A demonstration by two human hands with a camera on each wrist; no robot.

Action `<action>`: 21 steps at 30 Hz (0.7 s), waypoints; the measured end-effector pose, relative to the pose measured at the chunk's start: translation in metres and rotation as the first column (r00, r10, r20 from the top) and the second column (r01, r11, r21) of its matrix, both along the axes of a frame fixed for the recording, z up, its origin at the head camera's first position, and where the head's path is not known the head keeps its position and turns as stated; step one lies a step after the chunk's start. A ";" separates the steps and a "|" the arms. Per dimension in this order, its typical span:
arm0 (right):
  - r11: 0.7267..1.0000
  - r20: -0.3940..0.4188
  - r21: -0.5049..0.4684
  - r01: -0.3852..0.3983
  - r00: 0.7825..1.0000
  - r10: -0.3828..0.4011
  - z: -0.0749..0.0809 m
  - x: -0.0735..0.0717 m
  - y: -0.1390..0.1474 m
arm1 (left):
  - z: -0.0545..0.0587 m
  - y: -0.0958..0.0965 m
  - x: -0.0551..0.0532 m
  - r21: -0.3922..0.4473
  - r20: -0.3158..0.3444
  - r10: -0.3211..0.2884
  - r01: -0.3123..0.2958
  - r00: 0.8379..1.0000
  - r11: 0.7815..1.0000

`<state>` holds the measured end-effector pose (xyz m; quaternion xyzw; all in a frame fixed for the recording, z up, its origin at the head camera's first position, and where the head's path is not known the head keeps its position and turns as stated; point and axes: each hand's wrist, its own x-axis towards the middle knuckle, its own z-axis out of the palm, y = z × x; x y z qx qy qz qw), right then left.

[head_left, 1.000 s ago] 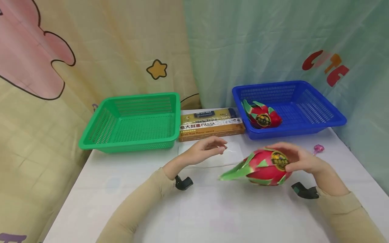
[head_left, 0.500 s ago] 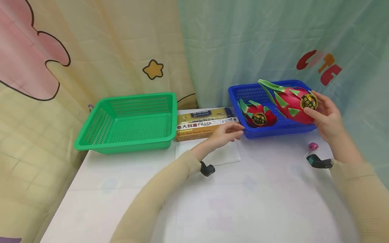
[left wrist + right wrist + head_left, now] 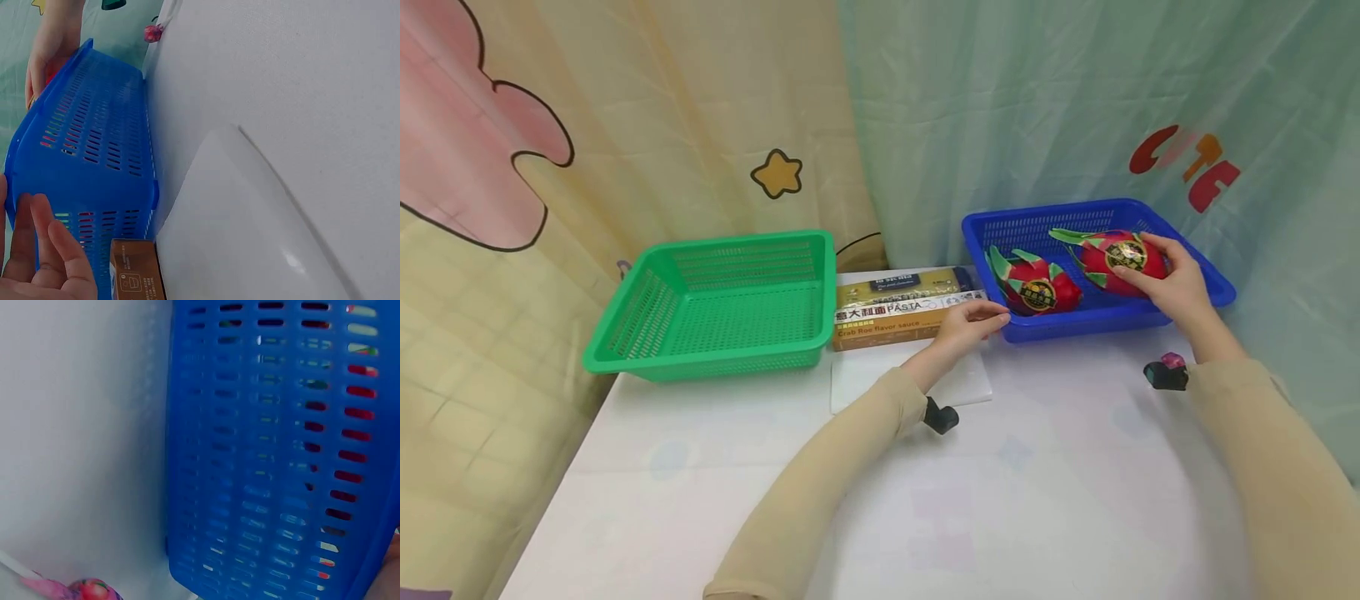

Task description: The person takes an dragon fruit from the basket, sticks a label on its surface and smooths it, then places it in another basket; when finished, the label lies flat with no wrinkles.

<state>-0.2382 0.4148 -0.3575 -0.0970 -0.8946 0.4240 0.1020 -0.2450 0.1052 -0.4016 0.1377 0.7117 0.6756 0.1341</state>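
Note:
In the head view, my right hand (image 3: 1180,287) grips a red dragon fruit (image 3: 1131,242) with green scales and a black-gold sticker. It is inside the right part of the blue basket (image 3: 1150,321). Another dragon fruit (image 3: 1026,275) lies at that basket's left end. My left hand (image 3: 962,329) is at the front left corner of the basket, fingertips at the rim. The left wrist view has this left hand (image 3: 56,262) with fingers fairly straight against the basket's outer wall (image 3: 94,181). Basket wall (image 3: 275,481) fills most of the right wrist view, hiding the right hand's grip.
A green basket (image 3: 737,358) stands on the left. Between the baskets lie a pasta pack (image 3: 902,283) and a brown sauce box (image 3: 887,333). A white flat sheet (image 3: 865,375) lies in front of them. A pink lollipop (image 3: 152,32) lies near the blue basket.
The right hand has carried the dragon fruit from over the table, up across the blue basket's rim and down inside. The left hand has moved right to the basket's corner.

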 end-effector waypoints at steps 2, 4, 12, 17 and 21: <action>0.996 0.011 0.077 -0.048 0.999 0.047 -0.001 -0.007 0.002 | 0.000 0.000 0.000 0.000 0.002 0.012 -0.012 1.000 1.000; 0.981 0.031 0.157 -0.115 0.993 0.111 -0.003 -0.013 0.003 | -0.001 0.000 -0.001 0.002 0.011 0.013 -0.013 1.000 1.000; 0.927 0.150 0.274 -0.255 0.964 0.221 -0.003 -0.026 0.001 | -0.003 -0.004 -0.005 0.016 0.020 -0.025 0.025 0.999 1.000; 0.918 0.221 0.288 -0.274 0.951 0.215 -0.003 -0.024 0.002 | -0.003 -0.014 -0.005 -0.040 0.002 -0.171 0.171 0.985 0.984; 0.922 0.231 0.302 -0.241 0.957 0.175 0.001 -0.017 0.000 | 0.008 -0.033 0.002 -0.164 -0.077 -0.316 0.301 0.945 0.939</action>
